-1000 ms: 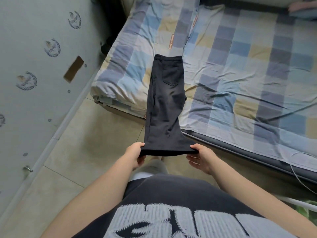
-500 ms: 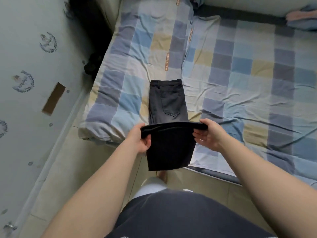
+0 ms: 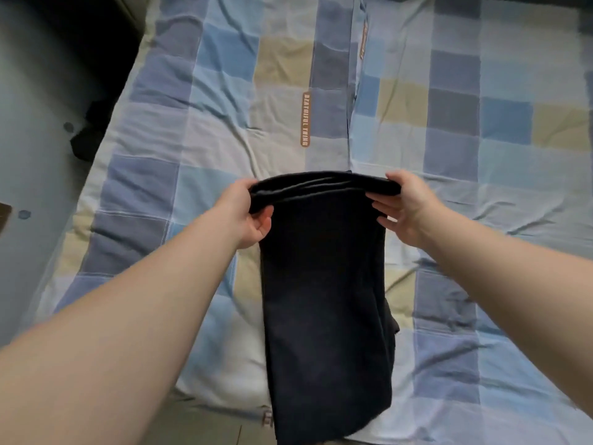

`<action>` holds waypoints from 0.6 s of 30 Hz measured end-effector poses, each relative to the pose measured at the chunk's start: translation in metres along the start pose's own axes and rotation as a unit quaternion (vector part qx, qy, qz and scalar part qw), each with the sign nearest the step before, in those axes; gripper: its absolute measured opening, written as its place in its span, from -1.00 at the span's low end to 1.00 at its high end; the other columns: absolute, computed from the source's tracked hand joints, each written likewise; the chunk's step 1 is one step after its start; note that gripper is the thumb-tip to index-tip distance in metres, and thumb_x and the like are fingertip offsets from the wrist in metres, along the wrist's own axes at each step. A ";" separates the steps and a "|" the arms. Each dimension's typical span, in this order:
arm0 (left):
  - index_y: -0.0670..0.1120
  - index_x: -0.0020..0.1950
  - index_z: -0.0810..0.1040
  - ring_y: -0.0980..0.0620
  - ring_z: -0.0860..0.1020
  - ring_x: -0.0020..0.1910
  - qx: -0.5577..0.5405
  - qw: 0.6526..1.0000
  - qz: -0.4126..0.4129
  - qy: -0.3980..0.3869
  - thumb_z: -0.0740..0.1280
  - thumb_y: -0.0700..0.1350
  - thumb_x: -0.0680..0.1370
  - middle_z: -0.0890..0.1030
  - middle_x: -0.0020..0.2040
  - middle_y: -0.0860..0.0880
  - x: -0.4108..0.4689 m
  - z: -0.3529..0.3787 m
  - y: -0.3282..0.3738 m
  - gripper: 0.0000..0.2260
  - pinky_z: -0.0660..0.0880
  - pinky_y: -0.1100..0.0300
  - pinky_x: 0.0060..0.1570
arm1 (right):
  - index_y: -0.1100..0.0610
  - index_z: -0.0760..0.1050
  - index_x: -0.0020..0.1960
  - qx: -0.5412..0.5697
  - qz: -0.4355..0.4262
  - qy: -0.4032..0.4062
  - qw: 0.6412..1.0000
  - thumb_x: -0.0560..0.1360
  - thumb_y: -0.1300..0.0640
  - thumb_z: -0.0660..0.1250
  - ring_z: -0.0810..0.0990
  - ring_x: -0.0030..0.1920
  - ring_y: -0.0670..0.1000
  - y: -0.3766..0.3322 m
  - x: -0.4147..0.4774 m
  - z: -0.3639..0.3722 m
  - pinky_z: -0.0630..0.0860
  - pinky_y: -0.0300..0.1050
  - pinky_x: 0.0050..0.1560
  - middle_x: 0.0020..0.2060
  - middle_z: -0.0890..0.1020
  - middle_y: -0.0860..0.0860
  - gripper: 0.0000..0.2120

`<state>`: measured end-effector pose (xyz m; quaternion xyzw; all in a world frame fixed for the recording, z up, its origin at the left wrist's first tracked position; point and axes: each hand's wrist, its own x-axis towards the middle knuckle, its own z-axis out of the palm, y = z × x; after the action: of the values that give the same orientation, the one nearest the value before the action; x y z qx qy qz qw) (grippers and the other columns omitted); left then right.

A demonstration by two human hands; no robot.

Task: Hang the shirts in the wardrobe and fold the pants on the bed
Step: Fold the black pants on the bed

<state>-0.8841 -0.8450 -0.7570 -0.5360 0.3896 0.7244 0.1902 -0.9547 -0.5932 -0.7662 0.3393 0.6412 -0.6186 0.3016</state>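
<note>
Black pants (image 3: pixel 324 300) lie lengthwise on the bed (image 3: pixel 199 130), doubled over so the leg hems sit at the far end. My left hand (image 3: pixel 248 213) grips the hem's left corner. My right hand (image 3: pixel 404 207) pinches the hem's right corner, thumb on top, fingers underneath. The pants' near fold hangs slightly past the bed's front edge. The waistband is hidden under the folded-over legs.
The bed carries a wrinkled blue, grey and beige checked cover with a brown label (image 3: pixel 306 118). A dark gap and a dark object (image 3: pixel 86 142) lie between the bed and the wall on the left. Tiled floor (image 3: pixel 208 428) shows at the bottom.
Both hands carried the leg hems forward from over the floor and over the waistband end, folding the pants in half. The view moved closer over the bed.
</note>
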 end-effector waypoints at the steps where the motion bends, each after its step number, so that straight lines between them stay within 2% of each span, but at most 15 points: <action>1: -0.01 0.02 0.55 0.10 0.55 -0.22 0.009 1.000 0.010 -0.005 0.28 0.05 0.59 0.56 -0.19 0.03 0.017 0.003 0.006 -0.84 0.40 0.20 -0.25 | -0.03 0.51 0.06 0.003 -0.005 -0.003 1.000 0.58 -0.09 0.25 0.58 0.19 0.01 -0.001 0.018 0.005 0.39 0.03 0.24 -0.03 0.73 0.03 -0.83; 3: -0.02 0.13 0.57 0.08 0.61 -0.10 0.015 0.999 0.034 -0.025 0.25 0.12 0.62 0.62 -0.08 0.03 0.048 0.008 0.010 -0.75 0.43 0.17 -0.20 | -0.03 0.51 0.08 0.012 -0.007 -0.015 1.000 0.59 -0.10 0.25 0.55 0.25 0.00 0.003 0.049 0.009 0.38 0.04 0.26 0.01 0.71 0.01 -0.82; 5: 0.00 0.30 0.55 0.03 0.64 0.05 0.020 0.998 0.044 -0.039 0.23 0.19 0.63 0.67 0.09 0.01 0.071 0.008 0.001 -0.64 0.46 0.12 -0.12 | -0.02 0.51 0.24 0.016 0.009 -0.045 0.999 0.59 -0.15 0.26 0.47 0.35 0.02 0.014 0.070 0.006 0.35 0.10 0.33 0.15 0.67 0.01 -0.69; 7: 0.04 0.41 0.47 0.00 0.64 0.13 0.052 0.997 0.042 -0.043 0.20 0.23 0.64 0.63 0.26 0.01 0.083 0.004 -0.020 -0.57 0.48 0.09 -0.07 | 0.00 0.44 0.40 0.011 0.036 -0.085 0.996 0.57 -0.19 0.28 0.40 0.42 0.07 0.031 0.078 0.000 0.33 0.17 0.40 0.29 0.59 0.00 -0.53; 9: 0.07 0.48 0.40 0.00 0.63 0.15 0.097 0.994 0.042 -0.033 0.19 0.25 0.64 0.58 0.34 0.04 0.087 -0.002 -0.047 -0.53 0.49 0.09 -0.05 | -0.01 0.43 0.42 0.001 0.060 -0.095 0.994 0.57 -0.20 0.29 0.40 0.43 0.09 0.049 0.078 -0.008 0.33 0.21 0.41 0.29 0.59 -0.01 -0.51; 12: 0.10 0.41 0.46 0.04 0.63 0.11 0.142 0.988 0.062 -0.015 0.24 0.23 0.62 0.60 0.28 0.08 0.079 -0.010 -0.087 -0.60 0.53 0.11 -0.06 | -0.02 0.49 0.35 0.000 0.084 -0.085 0.993 0.58 -0.17 0.27 0.45 0.38 0.09 0.077 0.067 -0.022 0.33 0.21 0.42 0.23 0.63 -0.03 -0.60; 15: 0.10 0.18 0.54 0.07 0.62 0.09 0.185 0.976 0.115 0.013 0.31 0.15 0.61 0.62 0.21 0.07 0.067 -0.015 -0.126 -0.79 0.54 0.12 -0.01 | -0.03 0.51 0.30 -0.001 0.103 -0.080 0.992 0.60 -0.14 0.25 0.47 0.36 0.08 0.105 0.051 -0.036 0.33 0.19 0.43 0.21 0.64 -0.04 -0.66; 18: 0.04 0.22 0.55 0.10 0.57 0.15 0.272 0.937 0.209 0.071 0.40 0.03 0.58 0.60 0.21 0.05 0.054 -0.028 -0.175 -0.77 0.47 0.19 0.13 | -0.05 0.49 0.34 -0.044 0.115 -0.063 0.990 0.58 -0.12 0.29 0.48 0.34 0.04 0.141 0.029 -0.049 0.39 0.09 0.33 0.24 0.63 -0.05 -0.64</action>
<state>-0.7645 -0.7653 -0.8736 -0.4200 0.6873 0.5747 0.1448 -0.8563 -0.5424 -0.8705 0.3580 0.6043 -0.5708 0.4252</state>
